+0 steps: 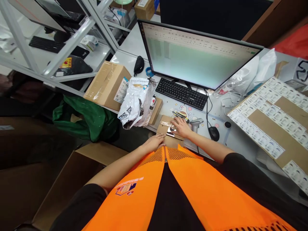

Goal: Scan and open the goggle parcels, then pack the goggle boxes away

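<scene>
A small flat cardboard box (165, 128) sealed with clear tape lies at the near edge of the desk, right in front of me. My right hand (181, 127) rests flat on its top, fingers spread over the tape. My left hand (154, 142) presses against the box's near left edge, fingers together. A grey barcode scanner (197, 123) lies just right of my right hand.
A black keyboard (181, 93) and a lit monitor (197, 54) stand behind the box. A black mouse (213, 133) lies to the right. White mailer bags (137, 102) and a larger carton (107, 85) sit left. Label sheets on cardboard (271, 128) fill the right. An open carton (79, 173) stands below.
</scene>
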{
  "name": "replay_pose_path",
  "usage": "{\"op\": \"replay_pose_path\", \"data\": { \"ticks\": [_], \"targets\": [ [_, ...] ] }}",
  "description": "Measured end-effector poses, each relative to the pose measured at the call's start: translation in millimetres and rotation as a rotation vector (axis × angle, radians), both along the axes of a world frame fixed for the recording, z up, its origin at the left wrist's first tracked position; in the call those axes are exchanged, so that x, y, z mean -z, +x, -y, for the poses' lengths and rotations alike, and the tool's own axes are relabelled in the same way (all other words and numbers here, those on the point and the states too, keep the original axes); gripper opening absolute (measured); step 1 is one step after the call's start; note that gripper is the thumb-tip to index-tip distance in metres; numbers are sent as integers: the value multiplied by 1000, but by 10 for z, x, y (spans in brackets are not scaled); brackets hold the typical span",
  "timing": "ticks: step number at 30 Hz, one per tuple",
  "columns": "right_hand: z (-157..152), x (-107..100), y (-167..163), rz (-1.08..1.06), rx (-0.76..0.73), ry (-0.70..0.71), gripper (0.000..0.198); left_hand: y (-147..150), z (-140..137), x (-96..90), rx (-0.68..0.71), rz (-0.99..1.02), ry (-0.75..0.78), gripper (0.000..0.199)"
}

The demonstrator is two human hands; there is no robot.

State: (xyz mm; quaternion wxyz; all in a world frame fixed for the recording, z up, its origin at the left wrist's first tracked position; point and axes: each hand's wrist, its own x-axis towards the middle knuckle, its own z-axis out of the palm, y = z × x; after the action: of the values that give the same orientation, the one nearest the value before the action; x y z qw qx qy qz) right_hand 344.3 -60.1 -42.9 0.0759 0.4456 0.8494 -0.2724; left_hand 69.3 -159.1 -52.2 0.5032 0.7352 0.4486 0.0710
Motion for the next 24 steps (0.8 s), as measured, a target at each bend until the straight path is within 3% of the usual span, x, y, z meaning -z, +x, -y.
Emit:
{"op": "replay_pose_path", "data": {
  "ticks": [2,6,10,13,18,21,24],
  "targets": [
    [46,-83,-7,73,42,-34,65,135,-167,-42,45,-116,18,15],
    [-133,-251,37,60,136,-144,52,437,-494,-98,123,-241,32,46],
    [-475,-359,199,151,425,-121,50,683,-695,-51,154,-302,97,58],
    [-556,-364,264,302,605,-135,49,859,-831,2,201,-253,223,64],
    [-285,-261,137,174,652,-28,48,1025,-1017,-26,388,-230,323,86],
    [-96,-237,180,-21,741,73,58,920,-1037,-93,353,-189,292,84],
    [160,-358,455,-229,958,65,68,818,-1034,-166,236,-197,222,68]
  ]
}}
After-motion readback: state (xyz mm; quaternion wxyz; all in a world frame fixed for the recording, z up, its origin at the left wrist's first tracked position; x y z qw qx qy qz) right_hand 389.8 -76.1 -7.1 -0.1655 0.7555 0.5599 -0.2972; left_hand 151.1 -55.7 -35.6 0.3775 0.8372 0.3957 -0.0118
